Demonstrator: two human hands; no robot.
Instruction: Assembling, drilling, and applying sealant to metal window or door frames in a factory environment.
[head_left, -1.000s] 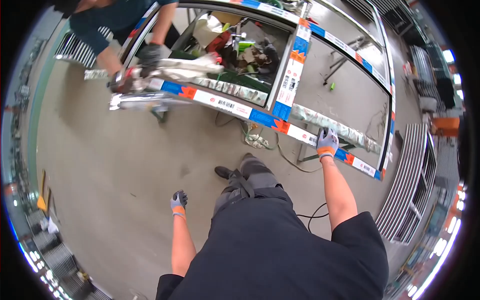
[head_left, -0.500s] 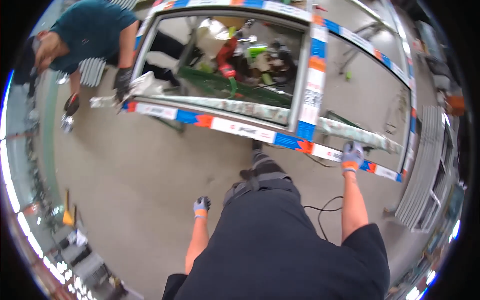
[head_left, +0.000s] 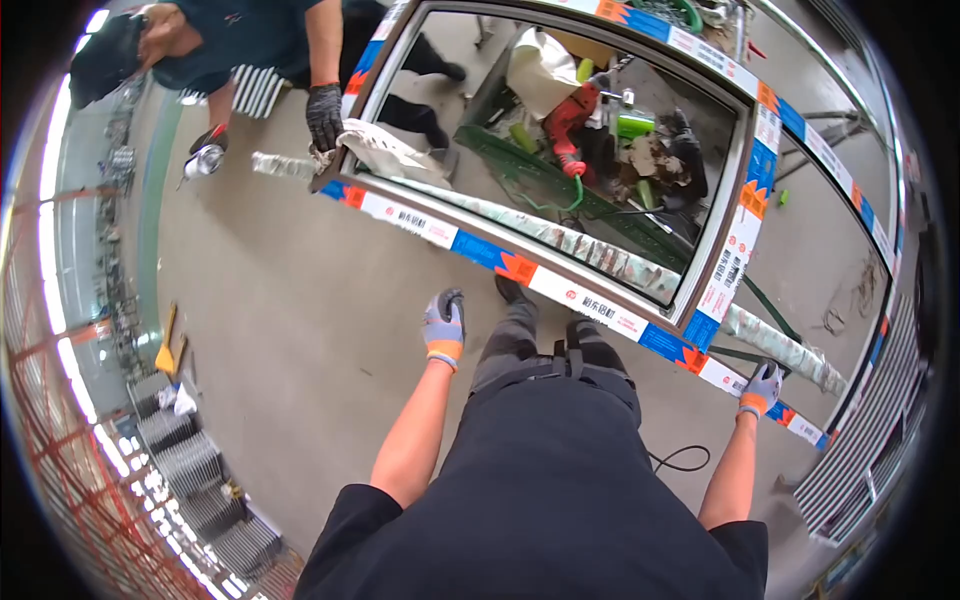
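Note:
A large window frame (head_left: 480, 252), its profiles covered in printed blue, orange and white protective tape, stretches across in front of me. My right hand (head_left: 763, 386), in a grey glove with an orange cuff, grips its near bar toward the right end. Gloved the same way, my left hand (head_left: 444, 322) hangs in the air just short of the near bar, apart from it. Its fingers are curled, with nothing seen in them. Inside the left opening runs a dark inner frame (head_left: 715, 262). A wrapped support bar (head_left: 790, 345) shows beneath the frame.
At the far left a co-worker's dark-gloved hand (head_left: 324, 118) holds the frame's corner by a white cloth (head_left: 390, 152); the other holds a silvery object (head_left: 205, 160). Through the opening show a green bin (head_left: 540, 185) and a red power tool (head_left: 570, 120). A black cable (head_left: 685, 460) lies on the floor.
My left hand has risen from beside my leg toward the near bar. My right hand keeps its grip. In view, the frame has shifted right and looks more tilted, as my view has turned.

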